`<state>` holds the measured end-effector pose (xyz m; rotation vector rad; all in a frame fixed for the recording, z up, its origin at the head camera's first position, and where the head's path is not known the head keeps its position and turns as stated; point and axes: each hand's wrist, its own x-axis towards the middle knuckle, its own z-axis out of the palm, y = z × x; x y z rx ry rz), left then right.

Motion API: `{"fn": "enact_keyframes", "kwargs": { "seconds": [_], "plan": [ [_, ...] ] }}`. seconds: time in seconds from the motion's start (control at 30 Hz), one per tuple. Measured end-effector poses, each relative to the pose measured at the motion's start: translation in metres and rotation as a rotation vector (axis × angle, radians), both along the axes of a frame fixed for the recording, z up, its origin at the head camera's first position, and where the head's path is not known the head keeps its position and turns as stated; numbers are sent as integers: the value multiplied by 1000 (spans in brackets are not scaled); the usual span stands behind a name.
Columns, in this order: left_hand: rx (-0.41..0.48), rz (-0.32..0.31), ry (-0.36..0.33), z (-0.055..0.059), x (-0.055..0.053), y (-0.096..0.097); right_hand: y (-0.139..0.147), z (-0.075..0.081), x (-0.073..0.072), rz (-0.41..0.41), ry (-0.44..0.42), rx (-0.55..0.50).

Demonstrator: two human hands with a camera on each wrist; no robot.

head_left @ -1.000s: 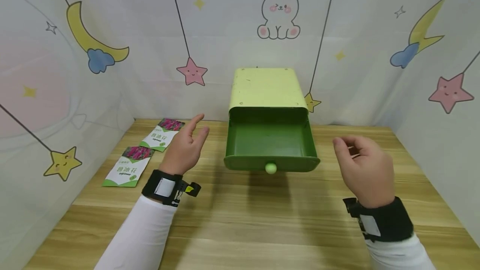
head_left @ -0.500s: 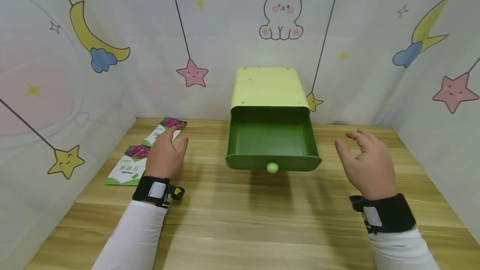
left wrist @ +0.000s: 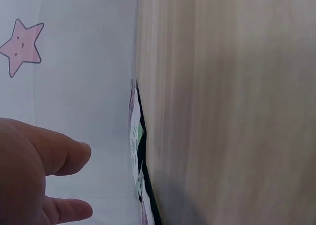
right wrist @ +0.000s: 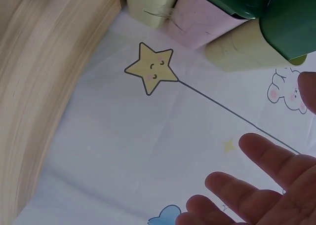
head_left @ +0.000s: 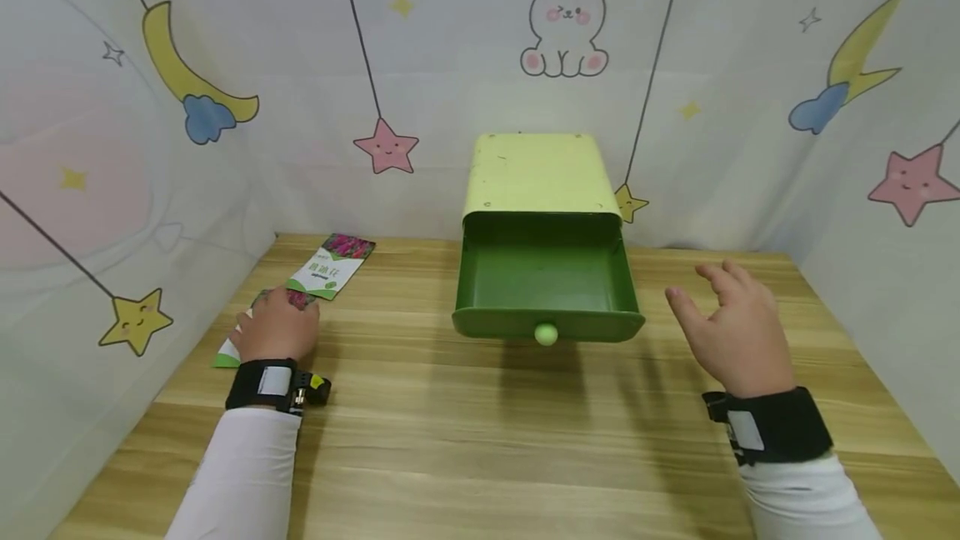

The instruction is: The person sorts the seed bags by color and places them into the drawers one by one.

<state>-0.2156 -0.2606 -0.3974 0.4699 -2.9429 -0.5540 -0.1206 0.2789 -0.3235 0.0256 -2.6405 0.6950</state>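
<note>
My left hand (head_left: 277, 330) is over the nearer flower seed packet (head_left: 228, 352) at the left of the table, covering most of it in the head view. In the left wrist view its thumb and a finger (left wrist: 69, 158) stand apart with nothing between them. A second packet (head_left: 330, 267), white and green with pink flowers, lies just behind. My right hand (head_left: 738, 332) hovers to the right of the drawer unit, fingers loosely extended and holding nothing. The unit has a pale yellow top (head_left: 540, 173), and its green top drawer (head_left: 543, 277) is pulled out with no contents visible.
In the right wrist view, pink (right wrist: 202, 20) and yellow tiers of the unit show below the top one. The drawer's round knob (head_left: 546, 334) juts forward. Printed white curtains (head_left: 300, 48) border the wooden table (head_left: 465, 457) at the back and sides.
My left hand has moved left and down, from beside the drawer unit to over the nearer packet. My right hand's fingers have spread from a nearly closed pose; it stays right of the unit.
</note>
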Motion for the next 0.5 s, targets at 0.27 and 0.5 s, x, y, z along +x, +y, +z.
{"fn": "enact_keyframes", "kwargs": {
  "seconds": [0.27,0.5],
  "plan": [
    [-3,100,-200,-3,-3,-20,-1,-1,1,4,-49,-4],
    [-37,103,-279,-7,-2,-26,-1,-3,-1,16,-33,18]
  ]
}}
